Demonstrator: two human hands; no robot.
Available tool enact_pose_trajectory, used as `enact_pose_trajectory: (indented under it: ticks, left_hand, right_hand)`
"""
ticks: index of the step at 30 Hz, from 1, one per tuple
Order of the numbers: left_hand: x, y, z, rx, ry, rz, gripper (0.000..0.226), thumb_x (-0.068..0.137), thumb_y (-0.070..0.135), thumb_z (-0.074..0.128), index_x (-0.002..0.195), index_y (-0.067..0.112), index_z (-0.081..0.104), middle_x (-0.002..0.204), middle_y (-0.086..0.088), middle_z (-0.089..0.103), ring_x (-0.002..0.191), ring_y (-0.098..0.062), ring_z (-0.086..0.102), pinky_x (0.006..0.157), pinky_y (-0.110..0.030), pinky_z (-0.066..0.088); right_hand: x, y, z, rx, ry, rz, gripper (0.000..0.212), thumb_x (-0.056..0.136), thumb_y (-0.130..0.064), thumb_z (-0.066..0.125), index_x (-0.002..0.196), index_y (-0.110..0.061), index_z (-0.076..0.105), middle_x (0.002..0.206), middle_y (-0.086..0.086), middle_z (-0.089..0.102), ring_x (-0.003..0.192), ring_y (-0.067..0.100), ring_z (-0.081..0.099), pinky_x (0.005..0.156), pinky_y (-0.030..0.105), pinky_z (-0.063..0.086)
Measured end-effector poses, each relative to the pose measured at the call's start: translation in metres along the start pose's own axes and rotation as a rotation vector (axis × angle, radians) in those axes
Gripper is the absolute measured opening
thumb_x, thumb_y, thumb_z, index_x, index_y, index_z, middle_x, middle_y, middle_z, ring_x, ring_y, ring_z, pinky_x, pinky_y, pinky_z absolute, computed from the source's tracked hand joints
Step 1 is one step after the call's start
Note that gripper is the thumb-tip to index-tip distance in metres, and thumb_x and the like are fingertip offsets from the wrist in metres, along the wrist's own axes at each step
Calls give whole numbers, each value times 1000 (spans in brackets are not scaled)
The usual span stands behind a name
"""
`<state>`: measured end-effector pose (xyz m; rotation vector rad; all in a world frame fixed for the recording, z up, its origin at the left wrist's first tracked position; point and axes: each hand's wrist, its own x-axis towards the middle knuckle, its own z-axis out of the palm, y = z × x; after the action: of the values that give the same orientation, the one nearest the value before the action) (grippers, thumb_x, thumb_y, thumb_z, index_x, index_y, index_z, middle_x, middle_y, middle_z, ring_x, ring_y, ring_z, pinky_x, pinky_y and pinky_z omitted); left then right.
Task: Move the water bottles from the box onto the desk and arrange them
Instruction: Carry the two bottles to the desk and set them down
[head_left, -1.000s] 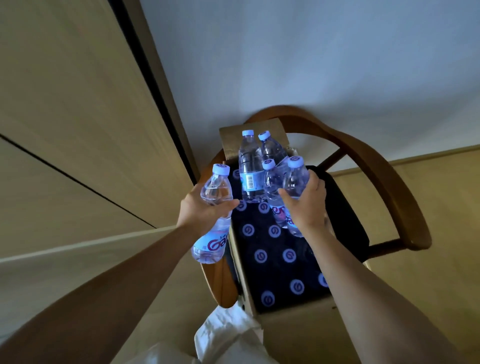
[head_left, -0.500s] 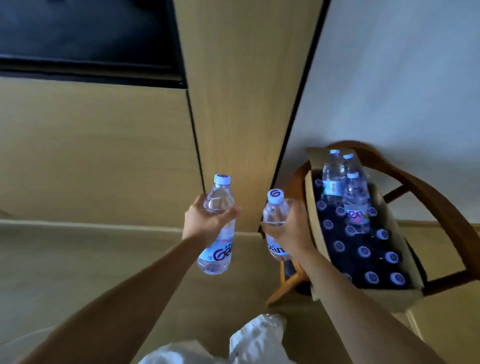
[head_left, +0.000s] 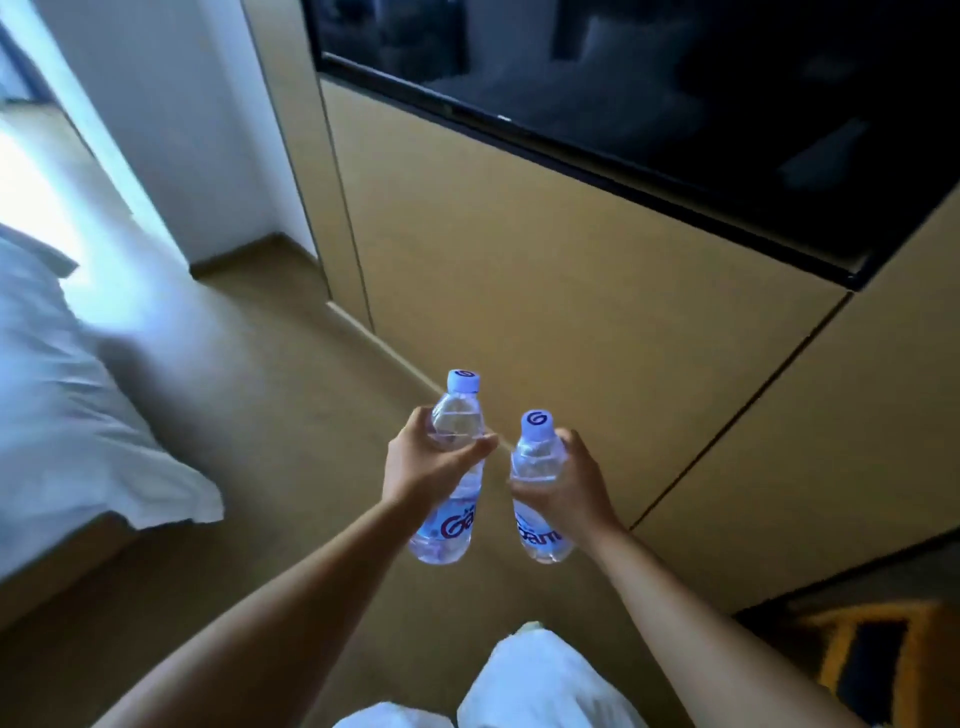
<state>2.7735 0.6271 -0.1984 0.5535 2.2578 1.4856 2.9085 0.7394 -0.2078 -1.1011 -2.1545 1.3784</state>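
Note:
Two clear water bottles with pale blue caps and red-lettered labels are in the air in front of me. My left hand (head_left: 423, 462) grips the left bottle (head_left: 451, 467) around its upper body. My right hand (head_left: 569, 486) holds the right bottle (head_left: 537, 493) around its middle. Both bottles are upright, tilted slightly, a hand's width apart. The box of bottles is out of view, and I see no desk top.
A wooden panelled wall (head_left: 519, 270) rises ahead with a dark television screen (head_left: 675, 93) mounted on it. A bed with white bedding (head_left: 62, 405) lies at the left. The chair's wooden frame (head_left: 872, 654) shows at the lower right. Tan floor (head_left: 270, 426) runs between bed and wall.
I have turned left, away from the chair and box, carrying both bottles. The box has left the view and the bed and television have come in.

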Motion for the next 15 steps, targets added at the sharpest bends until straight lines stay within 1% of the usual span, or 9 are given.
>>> enact_pose_trajectory:
  ticks: [2,4,6,8,10,12,15]
  left_hand:
    - [18,-15,-28,9,88,-32,48,50,57,81,78,27,57,73,15,68,65,10,61,60,-17,45]
    - [39,-29,-55,15,171,-66,47,52,55,82,79,27,57,74,16,67,65,11,60,59,-14,43]
    - [62,-40,-76,12,242,-94,46,52,55,82,79,27,56,72,17,66,63,13,59,55,-7,40]
    - [90,-51,-96,-9,320,-127,46,52,56,82,79,28,57,71,17,67,62,14,59,53,-5,40]
    - [120,-57,-113,-12,381,-159,48,51,59,81,81,30,57,72,17,67,62,13,60,55,-8,41]
    - [156,-61,-130,-3,450,-192,48,51,60,81,81,32,56,73,18,67,64,12,60,58,-11,41]
    - [204,-66,-155,20,518,-243,44,54,54,84,80,34,54,75,17,67,68,11,60,59,-12,40]
  right_hand:
    - [25,-18,29,-16,-88,-45,47,61,-19,82,91,-26,47,84,-9,64,73,4,63,65,20,48]
    - [54,-37,59,-37,-175,-99,49,61,-19,83,93,-26,46,85,-12,62,71,-5,60,61,12,44]
    - [82,-53,87,-38,-245,-149,49,61,-19,83,92,-25,46,85,-14,61,67,-12,57,56,4,40]
    - [115,-69,117,-63,-316,-194,49,62,-18,84,91,-24,45,86,-13,61,69,-10,58,56,3,40]
    - [148,-84,143,-89,-380,-226,48,62,-20,84,92,-22,46,89,-8,63,73,0,61,59,6,41]
    - [187,-104,170,-113,-435,-259,50,62,-22,83,96,-21,47,94,-4,63,79,9,62,65,15,43]
    - [241,-132,206,-135,-500,-286,50,62,-22,81,99,-21,47,97,-2,62,83,13,63,72,24,48]
